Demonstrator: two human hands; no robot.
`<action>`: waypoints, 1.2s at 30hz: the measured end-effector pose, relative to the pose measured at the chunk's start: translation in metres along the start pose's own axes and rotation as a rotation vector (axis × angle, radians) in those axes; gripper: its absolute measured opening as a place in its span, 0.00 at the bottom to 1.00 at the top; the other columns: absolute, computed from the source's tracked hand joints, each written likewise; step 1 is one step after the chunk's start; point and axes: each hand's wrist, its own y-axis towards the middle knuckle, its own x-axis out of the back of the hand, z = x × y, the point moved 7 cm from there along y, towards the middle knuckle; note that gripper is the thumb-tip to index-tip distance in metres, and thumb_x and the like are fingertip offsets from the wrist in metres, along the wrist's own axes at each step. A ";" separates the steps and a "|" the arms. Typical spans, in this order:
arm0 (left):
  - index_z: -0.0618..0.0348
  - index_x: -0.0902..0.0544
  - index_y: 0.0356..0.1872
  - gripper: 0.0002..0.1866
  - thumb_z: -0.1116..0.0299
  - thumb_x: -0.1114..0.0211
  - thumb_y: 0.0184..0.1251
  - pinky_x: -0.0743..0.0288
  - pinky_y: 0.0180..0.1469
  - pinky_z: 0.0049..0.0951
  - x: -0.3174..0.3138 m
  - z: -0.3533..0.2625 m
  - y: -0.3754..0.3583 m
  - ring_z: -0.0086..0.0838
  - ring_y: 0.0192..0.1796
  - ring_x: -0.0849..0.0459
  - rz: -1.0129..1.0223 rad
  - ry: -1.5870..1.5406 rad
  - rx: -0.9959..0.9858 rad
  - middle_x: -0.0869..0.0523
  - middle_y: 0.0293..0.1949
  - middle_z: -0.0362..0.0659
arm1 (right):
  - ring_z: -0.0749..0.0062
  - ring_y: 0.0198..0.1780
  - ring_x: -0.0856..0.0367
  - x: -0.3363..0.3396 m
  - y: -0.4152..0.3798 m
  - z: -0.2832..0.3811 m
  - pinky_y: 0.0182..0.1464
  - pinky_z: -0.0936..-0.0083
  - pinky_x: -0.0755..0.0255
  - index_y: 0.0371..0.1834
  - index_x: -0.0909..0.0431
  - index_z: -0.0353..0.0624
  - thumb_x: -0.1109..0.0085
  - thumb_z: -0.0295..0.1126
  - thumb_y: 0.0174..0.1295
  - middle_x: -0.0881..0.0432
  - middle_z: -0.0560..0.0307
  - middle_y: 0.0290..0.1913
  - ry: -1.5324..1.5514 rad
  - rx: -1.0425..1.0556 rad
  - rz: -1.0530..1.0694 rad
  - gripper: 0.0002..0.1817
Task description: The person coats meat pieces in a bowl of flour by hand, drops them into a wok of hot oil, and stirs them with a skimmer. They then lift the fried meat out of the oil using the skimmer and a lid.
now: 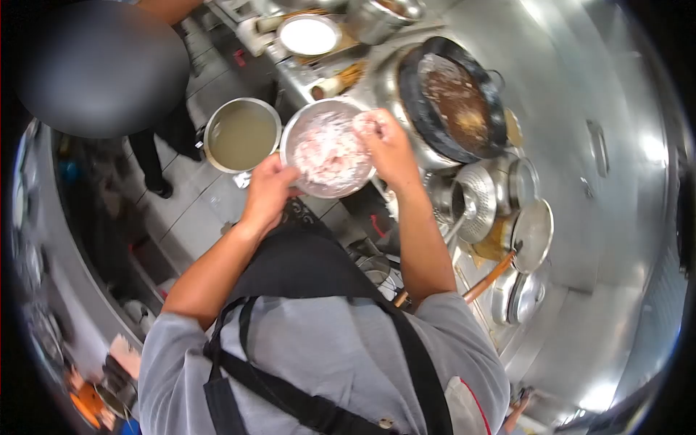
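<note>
A metal bowl [288, 138] is held out in front of my apron, with a mass of pale pink, white-coated pieces [326, 156], like raw meat, inside. My left hand [270, 185] grips the bowl's near left rim, thumb on the edge. At the right side of the bowl, my right hand [384, 138] is closed, its fingers curled around some of the pale pink pieces over the rim. Just to the right stands a wide black wok [417, 94] of dark brown oil, with a light foamy patch at its lower end.
Left of the bowl is a metal pot [210, 148] of cloudy liquid. A white bowl [308, 36] and another metal pot [380, 22] stand at the back. A perforated strainer [478, 206], pans and a wooden handle [489, 278] lie at right. Another person [148, 152] stands at left.
</note>
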 end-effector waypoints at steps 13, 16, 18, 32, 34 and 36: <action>0.56 0.29 0.26 0.07 0.77 0.42 0.62 0.20 0.34 0.27 0.002 0.002 0.001 0.25 0.32 0.17 0.008 -0.027 0.009 0.18 0.31 0.41 | 0.48 0.47 0.20 0.331 0.048 -0.064 0.50 0.57 0.28 0.43 0.19 0.42 0.39 0.45 0.54 0.17 0.42 0.44 -1.135 -0.270 -0.486 0.20; 0.56 0.29 0.27 0.06 0.77 0.42 0.62 0.20 0.34 0.27 0.001 0.004 -0.001 0.26 0.33 0.17 -0.013 -0.031 0.030 0.18 0.31 0.41 | 0.57 0.41 0.18 0.301 0.037 0.012 0.46 0.66 0.27 0.44 0.19 0.42 0.39 0.41 0.57 0.16 0.48 0.40 -1.051 -0.060 -0.621 0.17; 0.57 0.29 0.26 0.06 0.77 0.42 0.61 0.20 0.34 0.27 -0.006 -0.002 -0.003 0.26 0.33 0.18 -0.003 -0.010 -0.005 0.18 0.32 0.42 | 0.66 0.38 0.18 0.233 0.020 0.063 0.44 0.71 0.27 0.44 0.19 0.41 0.38 0.36 0.57 0.16 0.52 0.38 -0.808 0.054 -0.600 0.14; 0.56 0.34 0.20 0.13 0.78 0.39 0.57 0.27 0.26 0.22 0.009 0.004 -0.007 0.17 0.24 0.28 0.017 0.056 -0.133 0.29 0.21 0.34 | 0.77 0.39 0.20 -0.012 -0.002 0.046 0.42 0.80 0.26 0.42 0.23 0.38 0.42 0.23 0.59 0.18 0.58 0.37 -0.076 0.122 0.346 0.09; 0.55 0.33 0.20 0.12 0.78 0.40 0.58 0.24 0.27 0.22 0.017 0.006 -0.005 0.18 0.24 0.27 -0.021 -0.037 -0.089 0.27 0.22 0.35 | 0.77 0.40 0.20 -0.003 0.000 0.053 0.43 0.80 0.26 0.42 0.24 0.38 0.42 0.22 0.59 0.18 0.57 0.37 -0.010 0.061 0.311 0.08; 0.55 0.33 0.20 0.12 0.79 0.40 0.58 0.24 0.27 0.22 0.020 0.005 -0.005 0.18 0.24 0.26 -0.022 -0.058 -0.092 0.27 0.23 0.35 | 0.69 0.45 0.19 0.005 0.006 0.044 0.46 0.75 0.25 0.42 0.24 0.37 0.44 0.25 0.59 0.18 0.50 0.42 0.269 0.112 0.278 0.09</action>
